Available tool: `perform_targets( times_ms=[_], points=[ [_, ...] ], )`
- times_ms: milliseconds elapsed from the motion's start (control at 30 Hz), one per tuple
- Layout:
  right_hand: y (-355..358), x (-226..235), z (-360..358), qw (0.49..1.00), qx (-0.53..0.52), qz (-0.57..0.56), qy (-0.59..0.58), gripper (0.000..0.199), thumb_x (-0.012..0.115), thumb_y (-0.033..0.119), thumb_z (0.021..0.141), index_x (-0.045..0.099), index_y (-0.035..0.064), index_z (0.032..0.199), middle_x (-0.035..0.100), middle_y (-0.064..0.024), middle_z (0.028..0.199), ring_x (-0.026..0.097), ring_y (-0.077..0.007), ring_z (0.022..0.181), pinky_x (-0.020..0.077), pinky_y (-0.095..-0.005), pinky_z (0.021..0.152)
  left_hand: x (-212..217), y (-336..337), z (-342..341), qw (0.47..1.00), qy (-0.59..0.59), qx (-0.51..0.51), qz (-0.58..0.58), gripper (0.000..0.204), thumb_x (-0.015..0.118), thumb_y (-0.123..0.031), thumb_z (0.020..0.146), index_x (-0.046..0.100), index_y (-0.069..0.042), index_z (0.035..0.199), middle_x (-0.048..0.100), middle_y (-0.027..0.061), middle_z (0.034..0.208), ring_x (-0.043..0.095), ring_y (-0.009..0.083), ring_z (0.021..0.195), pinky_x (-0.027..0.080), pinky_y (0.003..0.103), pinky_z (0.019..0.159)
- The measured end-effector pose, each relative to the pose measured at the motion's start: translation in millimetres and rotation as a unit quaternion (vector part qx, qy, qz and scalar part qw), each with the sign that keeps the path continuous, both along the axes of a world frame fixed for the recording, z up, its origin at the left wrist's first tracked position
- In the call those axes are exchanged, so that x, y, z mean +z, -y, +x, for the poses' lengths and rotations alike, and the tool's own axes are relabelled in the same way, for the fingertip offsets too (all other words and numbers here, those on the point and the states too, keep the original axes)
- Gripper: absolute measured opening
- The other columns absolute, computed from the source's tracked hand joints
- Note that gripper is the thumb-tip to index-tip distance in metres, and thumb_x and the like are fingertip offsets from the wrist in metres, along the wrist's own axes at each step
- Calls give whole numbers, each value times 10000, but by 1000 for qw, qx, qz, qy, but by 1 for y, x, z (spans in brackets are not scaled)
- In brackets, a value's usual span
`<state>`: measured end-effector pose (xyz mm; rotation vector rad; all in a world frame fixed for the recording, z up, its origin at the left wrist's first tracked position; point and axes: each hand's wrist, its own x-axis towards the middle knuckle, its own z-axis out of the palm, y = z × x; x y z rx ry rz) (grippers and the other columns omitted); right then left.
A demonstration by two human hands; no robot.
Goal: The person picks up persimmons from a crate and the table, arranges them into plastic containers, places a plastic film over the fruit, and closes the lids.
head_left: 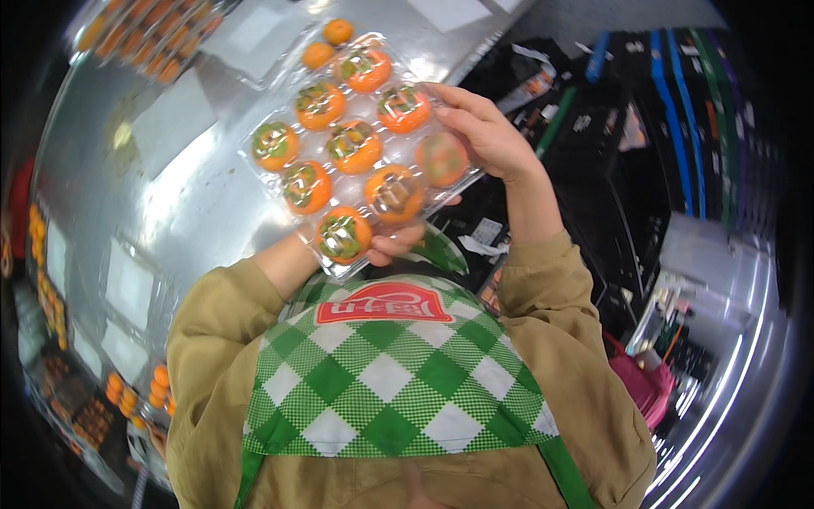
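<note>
A clear plastic clamshell pack (284, 199) is held up in front of me, tilted, with several orange persimmons in its cups. Most of the persimmons (354, 148) show green or brownish leaf caps through the shiny lid. My right hand (479, 127) grips the pack's right edge, thumb over the top. Beneath the near edge, my left hand (397, 244) supports it, fingertips curled around the rim. The rest of that hand is hidden behind the pack. Just past the far edge, two small loose orange fruits (319, 56) lie on the metal table.
The shiny metal table (203, 208) spreads to the left, with white sheets (174, 119) and filled fruit packs (153, 38) at its far side. Black crates (585, 161) are stacked on the right. More oranges (127, 394) lie at the lower left; a pink container (640, 386) stands lower right.
</note>
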<state>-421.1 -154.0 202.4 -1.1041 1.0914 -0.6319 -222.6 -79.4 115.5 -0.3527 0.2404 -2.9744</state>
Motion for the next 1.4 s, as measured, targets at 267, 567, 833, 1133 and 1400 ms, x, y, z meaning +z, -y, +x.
perform_targets(
  times_ms=[267, 567, 833, 1133, 1400],
  points=[
    [-43, -9, -37, 996, -55, -59, 25, 410, 520, 79, 915, 480, -17, 1312, 581, -97, 1185, 567, -123, 1017, 499, -263, 832, -5, -4, -20, 993, 79, -62, -61, 526, 438, -458, 933, 434, -104, 1322, 459, 128, 800, 437, 182, 587, 366, 295, 476],
    [-138, 32, -58, 990, -133, -39, 32, 462, 548, 154, 913, 416, 39, 1341, 586, -71, 1062, 605, -130, 901, 503, -257, 748, 19, 6, -55, 936, 268, 155, -169, 556, 420, -499, 954, 474, -65, 1298, 579, 137, 1114, 607, 233, 853, 519, 326, 661],
    [-183, 39, -94, 948, -308, -57, 59, 793, 790, 186, 735, 355, -26, 1363, 533, -144, 1235, 540, -198, 1109, 461, -339, 943, 29, 24, -127, 382, 520, 389, -658, 703, 544, -340, 885, 274, 24, 1422, 472, 222, 1326, 486, 316, 1217, 368, 372, 1031],
    [-271, 114, -270, 893, -260, -54, -363, 410, 760, 181, 693, 649, 20, 1052, 668, -54, 873, 643, -154, 757, 507, -275, 700, 64, 6, -161, 406, 345, 355, -768, 788, 663, -306, 817, 284, -61, 1464, 516, 205, 1272, 518, 322, 1179, 402, 407, 993],
    [-338, 13, -395, 728, 29, 174, -663, 500, 713, 202, 571, 666, 134, 1065, 676, -147, 977, 648, -321, 919, 516, -418, 793, 6, 26, -75, 431, 471, 233, -733, 479, 535, -234, 915, 475, -40, 1349, 607, 146, 1163, 562, 241, 1110, 404, 355, 986]
  ],
)
